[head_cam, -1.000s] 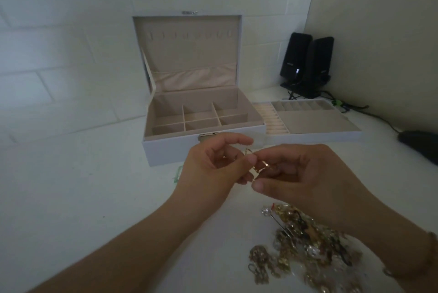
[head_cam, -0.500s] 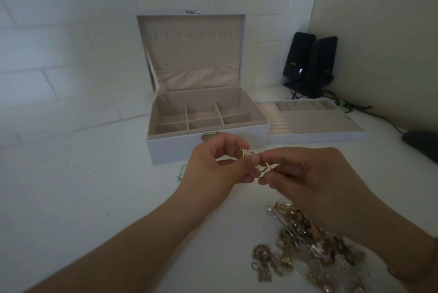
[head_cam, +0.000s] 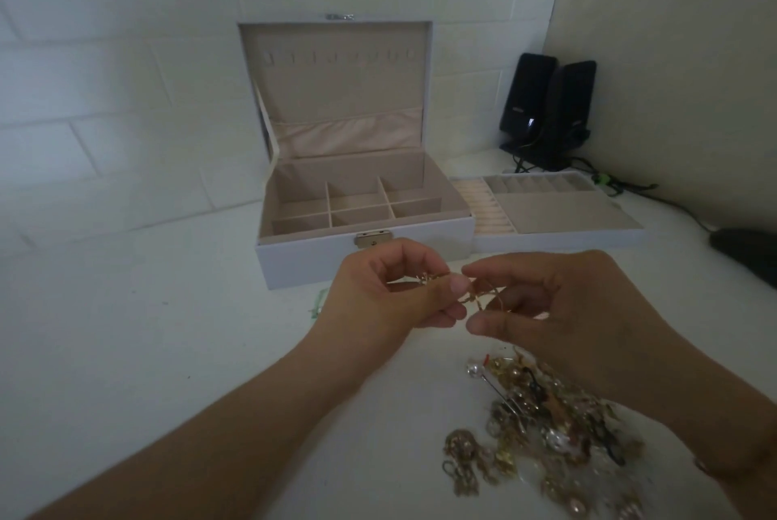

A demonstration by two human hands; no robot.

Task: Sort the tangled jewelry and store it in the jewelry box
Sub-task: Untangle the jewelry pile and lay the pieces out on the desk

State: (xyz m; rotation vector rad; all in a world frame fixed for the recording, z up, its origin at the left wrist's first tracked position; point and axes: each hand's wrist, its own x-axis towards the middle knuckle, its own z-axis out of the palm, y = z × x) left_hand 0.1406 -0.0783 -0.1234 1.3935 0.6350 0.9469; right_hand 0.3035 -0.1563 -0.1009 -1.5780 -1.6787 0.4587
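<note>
The left hand is curled, thumb and forefinger pinching one end of a small gold piece. The right hand faces it with thumb and fingers closed on another thin gold loop that joins or catches on the first. Both hands are raised off the table, close together, the metal stretched across the short gap between the fingertips. The person seems to be teasing two snagged pieces apart: each hand anchors one piece so the snag sits in the open, where it can be seen and worked loose. Whether they are earrings or charms is too small to tell.

Beneath the right wrist, on the white table, lies the heap of tangled jewelry, mostly gold-toned with a few clear stones and a long pin, kept within easy reach.

Beyond the hands stands the jewelry box, lid up. Its beige lining is divided into small compartments, and none of those in view appears to hold anything. The lid carries a row of hooks and a gathered pocket, also bare. Just beside the box on the right sits its tray, with ring rolls, a row of small slots and a flat section, nothing visible in it. So sorting looks barely begun.

Two black speakers stand in the corner.
</note>
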